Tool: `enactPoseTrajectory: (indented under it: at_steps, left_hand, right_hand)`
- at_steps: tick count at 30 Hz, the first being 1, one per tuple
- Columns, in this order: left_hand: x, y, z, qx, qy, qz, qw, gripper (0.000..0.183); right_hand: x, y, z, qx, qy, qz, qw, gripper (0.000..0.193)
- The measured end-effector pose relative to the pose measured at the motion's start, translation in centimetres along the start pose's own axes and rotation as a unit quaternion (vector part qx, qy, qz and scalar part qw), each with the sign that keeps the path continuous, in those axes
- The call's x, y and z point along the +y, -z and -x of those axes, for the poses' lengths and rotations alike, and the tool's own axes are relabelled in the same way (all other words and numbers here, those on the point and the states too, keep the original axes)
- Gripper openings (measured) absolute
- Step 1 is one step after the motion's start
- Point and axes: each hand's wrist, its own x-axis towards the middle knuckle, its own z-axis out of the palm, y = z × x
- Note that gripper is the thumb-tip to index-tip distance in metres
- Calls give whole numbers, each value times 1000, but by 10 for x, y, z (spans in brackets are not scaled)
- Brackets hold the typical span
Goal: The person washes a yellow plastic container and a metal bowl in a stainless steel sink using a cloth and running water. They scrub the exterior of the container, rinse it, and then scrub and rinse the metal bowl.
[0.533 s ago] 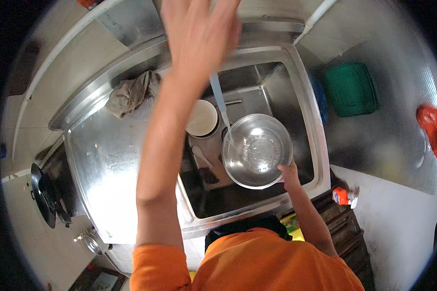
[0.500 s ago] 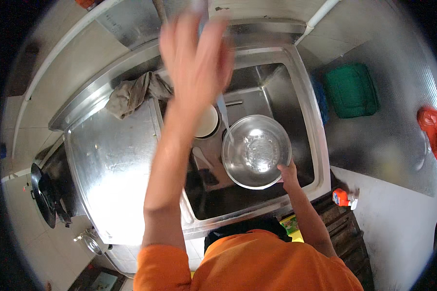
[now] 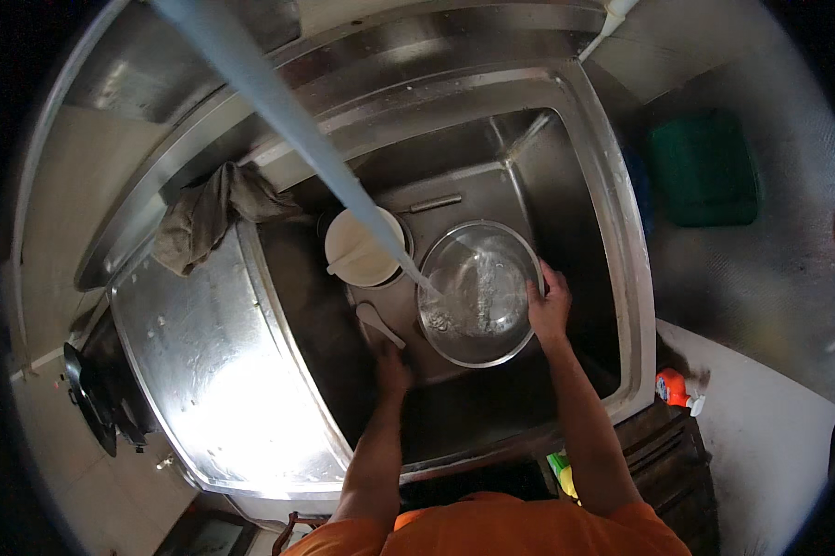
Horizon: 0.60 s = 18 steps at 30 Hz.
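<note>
My right hand (image 3: 551, 304) grips the right rim of a round steel bowl (image 3: 480, 347) in the sink, thumb on the inner side. Rippling water lies in the bowl. A long pale blue-grey hose (image 3: 311, 148) slants down from the upper left, and water runs from its lower end into the bowl's left side. My left hand (image 3: 392, 369) is low in the sink at the handle end of a white spoon (image 3: 378, 322); its fingers are in shadow, and I cannot tell whether they grip it. A white bowl (image 3: 357, 243) with a pale utensil across it stands beyond the spoon.
The steel sink (image 3: 635, 306) has a steel drainboard (image 3: 195, 352) on its left, with a grey cloth (image 3: 200, 218) at the back. A metal bar (image 3: 436, 203) lies behind the bowls. To the right are a green basin (image 3: 704, 171) and a red spray bottle (image 3: 674, 387).
My left hand has come down from high above the sink to beside the white spoon. My right hand still holds the steel bowl, whose water is now rippling. The view has shifted.
</note>
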Motion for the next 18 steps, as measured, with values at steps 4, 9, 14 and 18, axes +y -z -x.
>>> enactPoseTrajectory:
  at_steps: [4,9,14,18]
  left_hand:
    - [45,21,-30,41,-121,69,989,57]
    - [106,-8,-96,88,-301,-79,946,39]
    - [170,-65,-77,109,-369,-9,923,21]
    - [177,-61,-115,-45,-44,342,938,27]
  right_hand:
    - [-2,-5,-11,-1,-35,-17,999,37]
    - [0,-8,-17,-35,-51,10,998,39]
    - [-1,-16,-14,-12,-99,-30,995,41]
    - [-1,-19,-13,-37,-87,-57,994,42]
